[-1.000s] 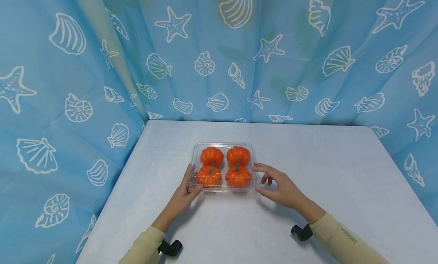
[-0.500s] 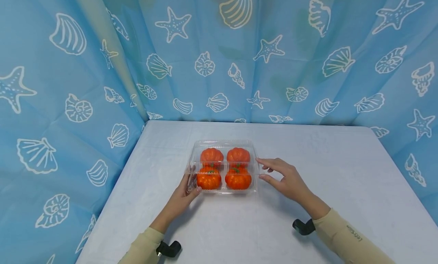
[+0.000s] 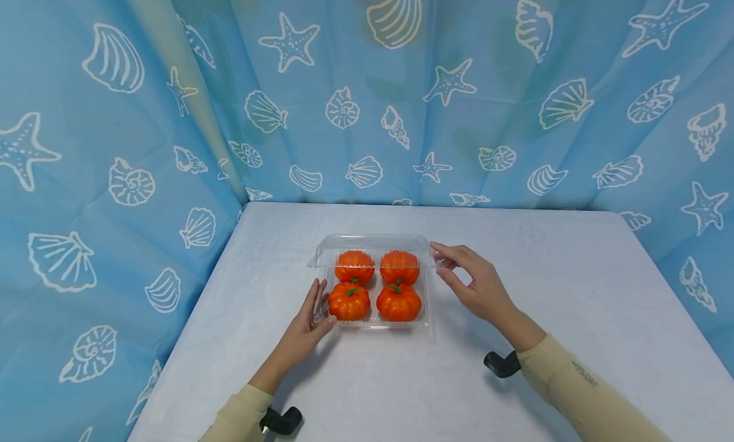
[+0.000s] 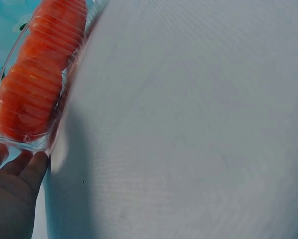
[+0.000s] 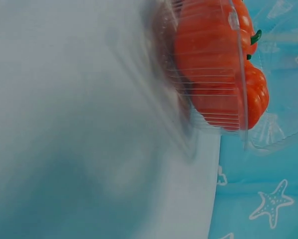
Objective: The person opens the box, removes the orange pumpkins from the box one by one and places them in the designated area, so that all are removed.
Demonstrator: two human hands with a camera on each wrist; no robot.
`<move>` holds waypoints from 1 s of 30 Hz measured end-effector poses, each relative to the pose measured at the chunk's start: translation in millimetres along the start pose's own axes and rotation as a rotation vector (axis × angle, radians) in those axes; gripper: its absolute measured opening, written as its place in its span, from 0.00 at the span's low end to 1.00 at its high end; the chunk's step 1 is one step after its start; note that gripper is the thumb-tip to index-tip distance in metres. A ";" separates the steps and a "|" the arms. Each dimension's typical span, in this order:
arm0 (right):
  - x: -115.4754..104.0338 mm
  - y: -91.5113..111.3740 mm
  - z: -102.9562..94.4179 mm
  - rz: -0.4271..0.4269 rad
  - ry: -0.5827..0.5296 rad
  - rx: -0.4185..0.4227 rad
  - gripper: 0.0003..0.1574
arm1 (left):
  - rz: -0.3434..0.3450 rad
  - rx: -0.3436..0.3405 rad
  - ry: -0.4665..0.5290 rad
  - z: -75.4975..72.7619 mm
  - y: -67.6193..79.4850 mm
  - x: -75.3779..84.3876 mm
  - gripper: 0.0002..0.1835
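Note:
A clear plastic clamshell container (image 3: 378,325) sits mid-table with several orange toy pumpkins (image 3: 350,302) inside, green stems showing. Its hinged lid (image 3: 373,243) is tilted up toward the back, leaving the front pumpkins uncovered. My left hand (image 3: 302,330) holds the container at its left side, thumb at the front corner; the left wrist view shows fingertips (image 4: 37,167) against the ribbed wall. At the lid's right edge, my right hand (image 3: 478,289) pinches between thumb and forefinger. The right wrist view shows the pumpkins (image 5: 209,45) through the wall, but no right hand.
The container stands on a white-covered table (image 3: 550,270). A blue curtain (image 3: 367,98) with shell and starfish prints hangs behind the table and along its left side. Dark wrist mounts (image 3: 281,421) stick out from both forearms.
The lid has swung up and back from over the pumpkins. My right hand has moved up and away with its edge, while the left hand stays almost still at the container's side.

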State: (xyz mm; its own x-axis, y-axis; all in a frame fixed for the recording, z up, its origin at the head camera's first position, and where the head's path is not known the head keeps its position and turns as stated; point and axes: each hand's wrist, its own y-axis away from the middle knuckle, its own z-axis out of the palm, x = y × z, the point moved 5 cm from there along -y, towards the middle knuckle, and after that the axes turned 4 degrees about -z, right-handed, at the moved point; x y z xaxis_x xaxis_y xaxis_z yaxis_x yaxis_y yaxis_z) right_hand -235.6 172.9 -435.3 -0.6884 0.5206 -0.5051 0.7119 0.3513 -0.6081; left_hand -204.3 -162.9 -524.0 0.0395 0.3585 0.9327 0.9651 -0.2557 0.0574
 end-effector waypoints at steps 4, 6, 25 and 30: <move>-1.1 -7.2 -0.3 0.004 0.016 -0.002 0.35 | 0.006 -0.003 0.005 0.5 0.0 0.8 0.49; -1.3 -11.2 -1.3 -0.003 0.026 0.016 0.35 | 0.001 -0.004 0.005 0.5 -0.1 1.1 0.49; -3.3 -44.3 -14.0 -0.032 0.096 0.220 0.19 | -0.009 0.011 -0.011 0.0 3.1 0.3 0.50; -1.5 -50.3 -15.2 -0.064 0.105 0.213 0.17 | -0.010 0.010 -0.008 0.0 3.8 1.5 0.50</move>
State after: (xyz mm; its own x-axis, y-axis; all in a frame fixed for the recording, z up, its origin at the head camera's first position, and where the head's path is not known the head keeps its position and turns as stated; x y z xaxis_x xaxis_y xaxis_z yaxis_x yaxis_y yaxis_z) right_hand -268.3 166.3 -394.6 -0.7048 0.5845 -0.4020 0.6143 0.2194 -0.7580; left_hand -200.6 -163.3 -522.4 0.0320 0.3684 0.9291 0.9680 -0.2430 0.0630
